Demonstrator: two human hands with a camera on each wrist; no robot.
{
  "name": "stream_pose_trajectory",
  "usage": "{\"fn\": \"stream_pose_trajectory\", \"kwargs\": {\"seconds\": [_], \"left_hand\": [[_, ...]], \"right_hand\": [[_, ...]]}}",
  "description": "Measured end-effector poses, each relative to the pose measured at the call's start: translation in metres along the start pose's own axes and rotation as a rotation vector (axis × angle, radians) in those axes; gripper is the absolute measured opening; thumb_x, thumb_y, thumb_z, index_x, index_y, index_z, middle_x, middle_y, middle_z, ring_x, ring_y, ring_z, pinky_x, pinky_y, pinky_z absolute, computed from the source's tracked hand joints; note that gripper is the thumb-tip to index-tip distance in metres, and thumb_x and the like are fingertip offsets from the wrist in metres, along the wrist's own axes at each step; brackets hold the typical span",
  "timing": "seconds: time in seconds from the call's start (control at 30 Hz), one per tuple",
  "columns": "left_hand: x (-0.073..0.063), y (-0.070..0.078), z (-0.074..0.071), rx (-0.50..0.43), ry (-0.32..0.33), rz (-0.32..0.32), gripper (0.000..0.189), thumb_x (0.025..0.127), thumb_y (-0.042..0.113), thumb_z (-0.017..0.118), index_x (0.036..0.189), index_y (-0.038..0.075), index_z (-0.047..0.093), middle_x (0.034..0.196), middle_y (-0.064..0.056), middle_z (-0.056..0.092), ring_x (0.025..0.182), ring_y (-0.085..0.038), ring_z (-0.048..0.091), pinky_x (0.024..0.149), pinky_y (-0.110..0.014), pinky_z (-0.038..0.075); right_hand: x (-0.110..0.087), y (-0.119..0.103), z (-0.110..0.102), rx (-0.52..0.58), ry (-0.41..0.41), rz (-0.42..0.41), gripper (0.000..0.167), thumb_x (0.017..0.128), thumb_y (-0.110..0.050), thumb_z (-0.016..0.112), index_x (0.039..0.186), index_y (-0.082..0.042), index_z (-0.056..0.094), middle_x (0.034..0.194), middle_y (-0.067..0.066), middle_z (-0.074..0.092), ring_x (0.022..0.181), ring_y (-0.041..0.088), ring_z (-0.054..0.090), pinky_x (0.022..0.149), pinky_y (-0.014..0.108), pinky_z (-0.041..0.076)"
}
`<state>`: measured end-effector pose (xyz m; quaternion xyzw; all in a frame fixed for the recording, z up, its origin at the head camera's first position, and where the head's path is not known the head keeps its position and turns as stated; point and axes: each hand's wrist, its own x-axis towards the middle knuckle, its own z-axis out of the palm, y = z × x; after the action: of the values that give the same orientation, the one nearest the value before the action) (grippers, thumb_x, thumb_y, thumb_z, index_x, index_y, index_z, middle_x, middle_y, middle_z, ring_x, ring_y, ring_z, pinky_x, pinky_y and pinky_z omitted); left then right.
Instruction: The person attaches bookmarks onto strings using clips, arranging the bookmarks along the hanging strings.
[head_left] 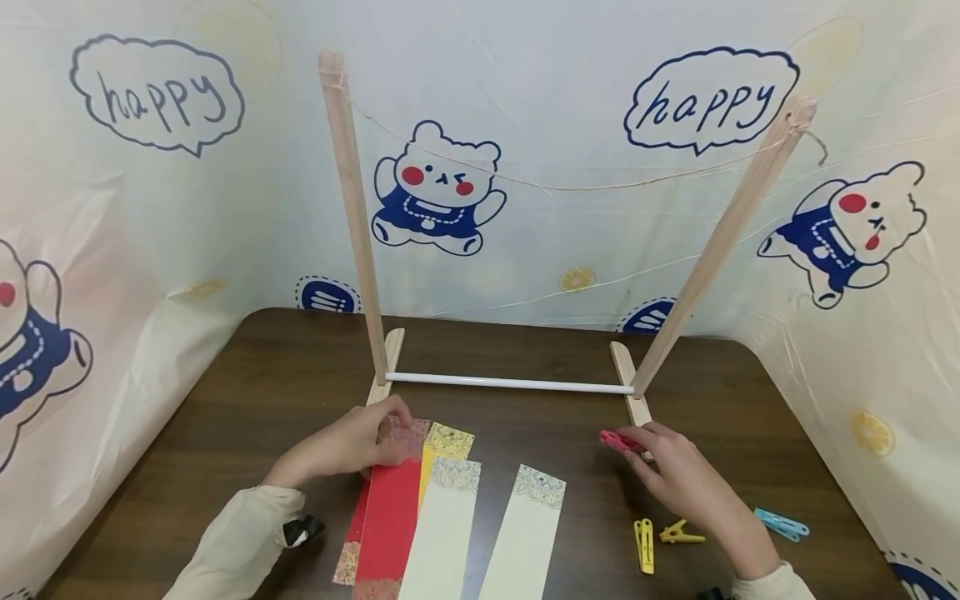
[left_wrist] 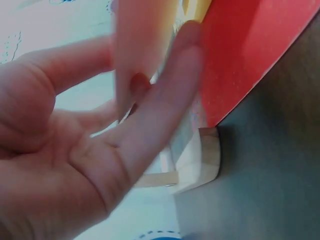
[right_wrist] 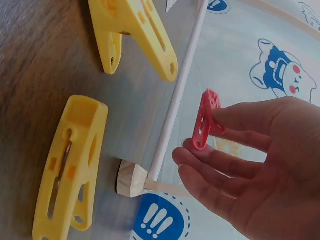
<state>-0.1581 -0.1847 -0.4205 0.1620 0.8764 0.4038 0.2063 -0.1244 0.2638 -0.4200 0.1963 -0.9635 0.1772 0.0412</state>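
Note:
At the upper end of a red paper strip (head_left: 392, 517), my left hand (head_left: 348, 446) pinches the patterned part between thumb and fingers. The left wrist view shows a strip (left_wrist: 142, 40) between the fingers, blurred and tilted up. Another red strip (head_left: 349, 550) lies partly beneath it, with a yellow strip (head_left: 448, 442) and a cream strip (head_left: 442, 529) overlapping at its right. A second cream strip (head_left: 522, 533) lies apart. My right hand (head_left: 686, 479) holds a red clothespin (right_wrist: 205, 120) between thumb and fingertips, above the table near the frame's right foot.
Two yellow clothespins (head_left: 644, 546) and a blue clothespin (head_left: 782, 525) lie near my right forearm. Behind the hands stands a wooden frame with a left post (head_left: 352, 208), a right post (head_left: 720, 242), a white bar (head_left: 510, 383) and a sagging string (head_left: 585, 188).

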Motion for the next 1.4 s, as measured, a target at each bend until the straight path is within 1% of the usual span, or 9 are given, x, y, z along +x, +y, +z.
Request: {"fn": "stream_pose_trajectory", "kwargs": {"seconds": [0.13,0.3,0.4,0.57,0.73,0.87,1.03,1.23,1.4], "left_hand": [[-0.002,-0.006,-0.002,-0.109,0.094,0.006,0.055,0.085,0.001,0.074,0.131,0.006,0.044,0.105,-0.015,0.055,0.071,-0.021,0.066,0.058,-0.036,0.059],[-0.005,-0.012,0.0,-0.18,0.289,0.033,0.057,0.084,0.003,0.076,0.132,0.009,0.046,0.101,-0.014,0.059,0.074,-0.022,0.066,0.067,-0.031,0.059],[-0.007,-0.012,0.002,-0.268,0.357,0.036,0.057,0.085,0.007,0.076,0.133,0.005,0.046,0.1,-0.015,0.065,0.078,-0.022,0.069,0.072,-0.029,0.059],[-0.011,-0.01,0.003,-0.43,0.374,-0.016,0.046,0.089,0.017,0.076,0.126,-0.001,0.055,0.109,-0.017,0.07,0.089,-0.023,0.072,0.079,-0.035,0.059],[-0.014,-0.009,0.001,-0.508,0.374,0.001,0.03,0.093,0.019,0.071,0.111,-0.004,0.064,0.1,-0.016,0.071,0.083,-0.025,0.071,0.078,-0.036,0.059],[-0.014,-0.008,0.0,-0.528,0.35,0.065,0.027,0.096,0.017,0.067,0.11,-0.005,0.06,0.1,-0.019,0.071,0.082,-0.027,0.072,0.076,-0.038,0.06],[-0.015,-0.006,0.001,-0.534,0.318,0.113,0.028,0.1,0.016,0.062,0.118,-0.003,0.053,0.102,-0.023,0.071,0.081,-0.031,0.074,0.071,-0.042,0.06],[-0.018,0.001,-0.001,-0.49,0.376,0.136,0.029,0.1,0.02,0.061,0.121,0.0,0.053,0.1,-0.021,0.072,0.079,-0.03,0.074,0.068,-0.04,0.061],[-0.022,0.007,-0.004,-0.446,0.427,0.137,0.03,0.1,0.021,0.062,0.123,0.003,0.054,0.098,-0.018,0.072,0.077,-0.028,0.073,0.066,-0.038,0.06]], "right_hand": [[0.0,0.0,0.0,0.003,0.024,0.034,0.029,0.09,-0.01,0.073,0.117,-0.001,0.067,0.1,0.007,0.067,0.085,0.018,0.065,0.072,0.038,0.057],[-0.003,0.002,0.001,0.017,0.036,0.065,0.025,0.087,-0.008,0.075,0.11,0.001,0.068,0.1,0.008,0.064,0.083,0.02,0.063,0.069,0.037,0.056],[-0.004,0.003,0.003,0.021,0.052,0.066,0.023,0.087,-0.008,0.074,0.108,0.0,0.069,0.1,0.008,0.063,0.083,0.02,0.062,0.069,0.036,0.055],[-0.005,0.002,0.004,0.06,0.048,0.086,0.026,0.085,-0.006,0.075,0.109,0.0,0.069,0.1,0.008,0.063,0.081,0.017,0.064,0.068,0.034,0.057],[-0.004,0.0,0.003,0.09,0.044,0.072,0.028,0.08,0.0,0.078,0.106,0.003,0.069,0.096,0.008,0.063,0.078,0.013,0.064,0.066,0.03,0.058],[-0.003,-0.003,0.001,0.079,0.038,0.059,0.024,0.078,0.0,0.079,0.101,0.003,0.072,0.095,0.008,0.064,0.076,0.011,0.062,0.064,0.026,0.056],[-0.003,-0.004,0.001,0.079,0.025,0.049,0.02,0.08,-0.001,0.078,0.1,0.002,0.073,0.098,0.01,0.066,0.077,0.012,0.062,0.065,0.026,0.056],[-0.002,-0.007,0.0,0.057,0.021,0.015,0.019,0.082,0.001,0.076,0.101,0.0,0.069,0.092,0.006,0.065,0.073,0.009,0.055,0.06,0.022,0.052],[-0.002,-0.01,-0.002,0.046,0.022,-0.023,0.02,0.084,0.003,0.075,0.103,-0.001,0.067,0.09,0.003,0.066,0.076,0.009,0.059,0.064,0.025,0.054]]}}
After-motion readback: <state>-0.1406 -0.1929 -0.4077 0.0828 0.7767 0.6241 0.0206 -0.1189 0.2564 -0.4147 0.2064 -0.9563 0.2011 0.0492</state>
